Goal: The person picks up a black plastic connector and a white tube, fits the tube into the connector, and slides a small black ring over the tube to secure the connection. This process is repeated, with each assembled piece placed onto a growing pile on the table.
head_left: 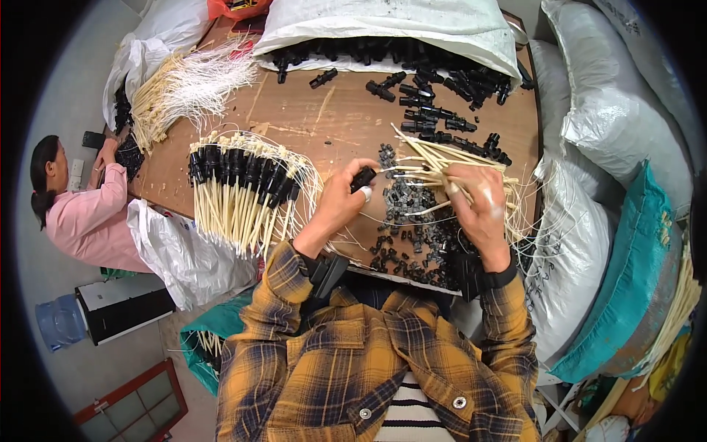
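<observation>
My left hand [337,200] is closed around a short black plastic fitting [363,179], held up between thumb and fingers above the table's near side. My right hand [480,210] is closed at a loose bunch of thin cream sticks [427,153] with white strings, its fingertips gripping some of them; exactly how many is hidden. Below and between the hands lies a heap of small dark and clear plastic pieces [409,202]. Left of my left hand, a row of assembled black fittings with cream sticks [239,173] lies fanned out, white strings trailing off it.
A white sack [390,22] spills black fittings [434,118] across the far side of the brown table [294,110]. Another bundle of stringed sticks [177,85] lies far left, near a person in pink [96,210] at work. Full white sacks [611,96] crowd the right edge.
</observation>
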Motion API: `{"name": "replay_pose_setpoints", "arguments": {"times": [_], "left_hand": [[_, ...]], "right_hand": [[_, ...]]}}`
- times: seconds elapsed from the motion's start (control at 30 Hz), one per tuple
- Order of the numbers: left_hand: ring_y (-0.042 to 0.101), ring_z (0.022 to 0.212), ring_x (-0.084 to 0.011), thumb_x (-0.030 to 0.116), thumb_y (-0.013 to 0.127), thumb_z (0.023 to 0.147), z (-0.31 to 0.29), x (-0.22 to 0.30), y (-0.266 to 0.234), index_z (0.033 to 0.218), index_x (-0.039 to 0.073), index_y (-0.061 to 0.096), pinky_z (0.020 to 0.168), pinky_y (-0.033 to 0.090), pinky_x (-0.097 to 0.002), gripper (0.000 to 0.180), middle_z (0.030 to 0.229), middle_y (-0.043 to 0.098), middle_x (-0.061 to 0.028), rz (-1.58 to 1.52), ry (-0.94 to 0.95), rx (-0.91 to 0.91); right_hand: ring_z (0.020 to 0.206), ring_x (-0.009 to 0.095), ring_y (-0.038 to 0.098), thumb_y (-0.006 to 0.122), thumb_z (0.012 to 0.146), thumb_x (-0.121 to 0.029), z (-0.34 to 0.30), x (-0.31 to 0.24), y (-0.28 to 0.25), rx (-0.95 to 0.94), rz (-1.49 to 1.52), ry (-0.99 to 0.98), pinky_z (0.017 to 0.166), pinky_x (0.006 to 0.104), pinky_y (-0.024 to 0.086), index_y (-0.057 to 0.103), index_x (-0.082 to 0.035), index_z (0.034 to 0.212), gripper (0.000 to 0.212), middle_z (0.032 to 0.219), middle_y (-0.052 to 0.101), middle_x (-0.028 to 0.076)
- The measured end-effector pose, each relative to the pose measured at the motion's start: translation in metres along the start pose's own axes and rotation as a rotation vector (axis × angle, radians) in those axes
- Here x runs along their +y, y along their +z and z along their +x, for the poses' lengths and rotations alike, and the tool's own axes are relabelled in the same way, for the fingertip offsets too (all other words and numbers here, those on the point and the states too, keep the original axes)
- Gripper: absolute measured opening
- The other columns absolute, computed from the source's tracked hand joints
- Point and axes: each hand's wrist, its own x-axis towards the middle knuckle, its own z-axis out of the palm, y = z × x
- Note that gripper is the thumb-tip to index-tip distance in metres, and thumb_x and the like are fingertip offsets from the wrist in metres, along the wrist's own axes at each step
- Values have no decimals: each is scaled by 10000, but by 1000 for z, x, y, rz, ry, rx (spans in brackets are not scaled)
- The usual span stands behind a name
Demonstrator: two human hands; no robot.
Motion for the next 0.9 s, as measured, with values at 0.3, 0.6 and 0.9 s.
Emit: {"name": "replay_pose_setpoints", "arguments": {"times": [0.3,0.6,0.9], "left_hand": [[561,841,-96,-70,514,774,-14,15,3,1108,108,590,774,448,-230,386,914,609,-1,-10,-56,-124],[575,1050,-200,-95,542,770,-16,2,-2,983,94,645,907,436,-331,302,1011,634,-31,674,364,-223],[640,972,-175,-40,624,726,-37,40,13,1060,221,691,871,458,-373,430,1035,676,10,944,569,-234]], "right_hand": [[634,275,640,584,874,-71,-49,-18,-6,-405,138,205,572,353,494,632,-33,1067,202,763,631,137],[634,302,619,633,834,-104,-60,-25,-2,-603,-41,89,548,370,478,627,-72,1132,299,764,624,106],[580,81,569,670,737,31,-56,-30,14,-337,277,546,536,271,473,466,-146,1379,696,695,599,32]]}}
